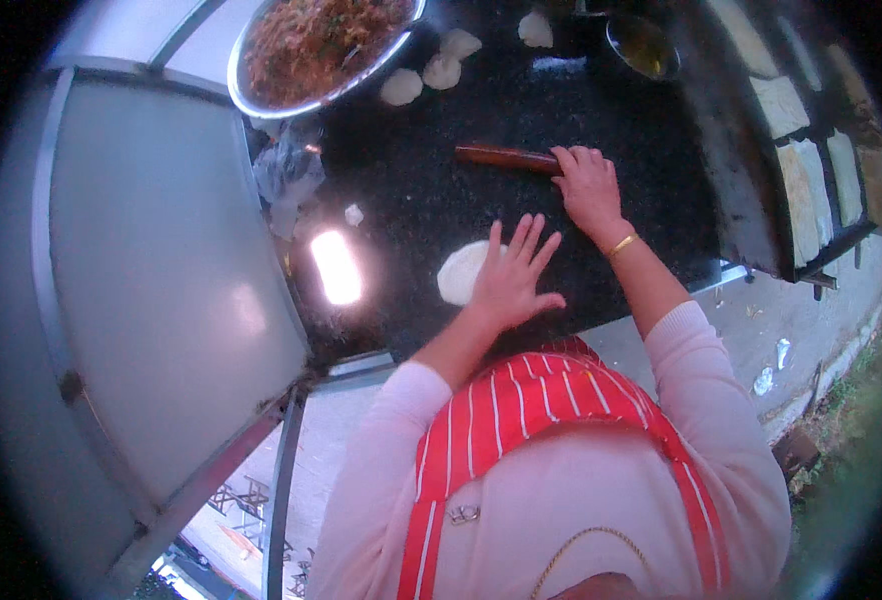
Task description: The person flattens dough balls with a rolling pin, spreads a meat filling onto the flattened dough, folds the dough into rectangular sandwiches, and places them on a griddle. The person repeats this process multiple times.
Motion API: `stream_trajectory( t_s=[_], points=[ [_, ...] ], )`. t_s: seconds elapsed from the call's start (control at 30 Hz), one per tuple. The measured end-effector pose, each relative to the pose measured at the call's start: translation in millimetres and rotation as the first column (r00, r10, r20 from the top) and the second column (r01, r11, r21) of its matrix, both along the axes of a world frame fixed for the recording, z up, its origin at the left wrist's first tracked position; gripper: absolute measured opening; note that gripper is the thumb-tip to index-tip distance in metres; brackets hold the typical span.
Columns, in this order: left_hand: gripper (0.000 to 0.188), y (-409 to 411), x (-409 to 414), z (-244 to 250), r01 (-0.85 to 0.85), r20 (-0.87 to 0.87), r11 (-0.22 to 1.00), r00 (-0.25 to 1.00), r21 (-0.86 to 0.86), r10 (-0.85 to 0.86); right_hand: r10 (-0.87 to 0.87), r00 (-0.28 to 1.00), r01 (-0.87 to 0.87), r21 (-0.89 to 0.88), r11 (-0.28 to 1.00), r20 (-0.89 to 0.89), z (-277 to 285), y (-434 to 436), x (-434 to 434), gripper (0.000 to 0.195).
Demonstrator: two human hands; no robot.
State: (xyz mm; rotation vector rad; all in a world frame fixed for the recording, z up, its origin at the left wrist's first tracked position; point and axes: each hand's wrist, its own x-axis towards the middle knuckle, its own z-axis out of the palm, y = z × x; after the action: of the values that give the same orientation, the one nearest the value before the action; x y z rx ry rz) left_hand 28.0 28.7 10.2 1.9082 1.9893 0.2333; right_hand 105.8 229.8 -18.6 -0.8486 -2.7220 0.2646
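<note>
A flattened round of white dough (462, 274) lies on the dark stone worktop (411, 180). My left hand (512, 277) is spread over the round's right side and hides part of it; whether the fingers press on it I cannot tell. Farther up, my right hand (589, 186) grips one end of a brown wooden rolling pin (504, 157), whose other end points left across the worktop. A small scrap of dough (354, 215) sits to the left, beside a bright reflection.
A large metal bowl of reddish filling (321, 52) stands at the far left. Several dough balls (402, 87) lie near it. At the far right are a bowl of yellowish oil (642, 49) and a griddle (748, 187) bearing flat filled breads (799, 196). A crumpled plastic bag (291, 169) rests by the left panel.
</note>
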Motion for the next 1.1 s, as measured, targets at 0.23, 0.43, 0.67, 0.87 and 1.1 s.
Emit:
stream_trajectory(
  t_s=[0.23, 0.43, 0.67, 0.87, 1.1],
  points=[
    [0.093, -28.1, -36.7, 40.0, -0.147, 0.07, 0.961, 0.983, -0.234, 0.167, -0.031, 0.997, 0.029, 0.018, 0.999, 0.075, 8.0, -17.7, 39.0, 0.044],
    [0.081, -63.1, -75.7, 34.7, -0.465, 0.138, 0.851, 0.885, 0.245, 0.445, -0.015, 0.999, 0.022, -0.146, 0.989, 0.047, 26.9, -62.1, 50.6, 0.039],
    [0.077, -83.5, -53.5, 26.9, -0.406, -0.222, 0.911, 0.884, 0.074, 0.412, 0.14, 0.99, -0.139, -0.086, 0.986, 0.004, 35.0, -144.4, 37.7, 0.047],
    [0.069, -14.6, -109.5, 15.0, -0.382, -0.351, 0.877, 0.811, 0.291, 0.469, -0.111, 0.993, 0.108, 0.059, 0.992, 0.05, 34.9, -88.5, -39.0, 0.052],
    [0.074, -48.2, -70.2, 27.0, -0.434, -0.392, 0.9, 0.822, 0.041, 0.413, -0.001, 0.994, -0.001, 0.022, 1.0, 0.11, 29.9, -114.1, -3.6, 0.054]
  ],
)
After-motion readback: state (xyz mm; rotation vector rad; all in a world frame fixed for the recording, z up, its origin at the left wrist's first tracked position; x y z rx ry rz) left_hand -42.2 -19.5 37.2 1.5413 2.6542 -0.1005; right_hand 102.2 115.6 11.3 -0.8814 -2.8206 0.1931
